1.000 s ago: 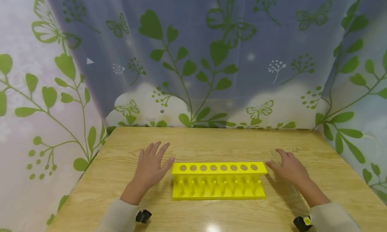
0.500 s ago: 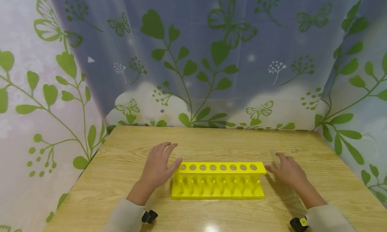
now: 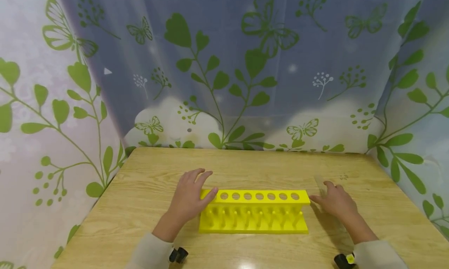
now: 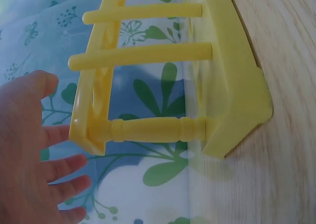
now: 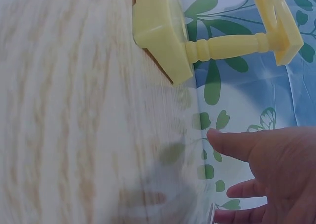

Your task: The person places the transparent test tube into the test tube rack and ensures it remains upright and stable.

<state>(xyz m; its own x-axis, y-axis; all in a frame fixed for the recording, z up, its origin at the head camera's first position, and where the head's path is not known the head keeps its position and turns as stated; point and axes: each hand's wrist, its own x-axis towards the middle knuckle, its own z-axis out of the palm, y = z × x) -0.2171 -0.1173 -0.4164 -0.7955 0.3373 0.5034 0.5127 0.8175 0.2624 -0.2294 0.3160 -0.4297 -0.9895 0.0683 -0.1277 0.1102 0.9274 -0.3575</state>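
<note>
Hovering with fingers spread, the left hand (image 3: 188, 195) has its thumb over one end of the yellow rack (image 3: 253, 201); the left wrist view shows a gap to the upper plate. Right hand (image 3: 338, 200): fingers apart, gripping nothing, thumb just beside the opposite end, contact not evident. The rack stands upright on the bench (image 3: 252, 167), between the two hands.

Risk, as judged: if one hand meets the rack well ahead of the other, it could skid or swivel, since nothing visible braces it. A push high on the upper plate could tip it. Secondary hazard: a faint clear strip (image 3: 319, 183) lying beside the right hand, poorly visible against the wood grain, could be swept aside by the fingers; its identity cannot be told.

Markings: no lettering readable on the rack or the black wrist devices (image 3: 178, 255). A small mark (image 3: 343, 177) beyond the right hand is illegible. Backdrop (image 3: 224, 85): printed plants and butterflies, no words found.
</note>
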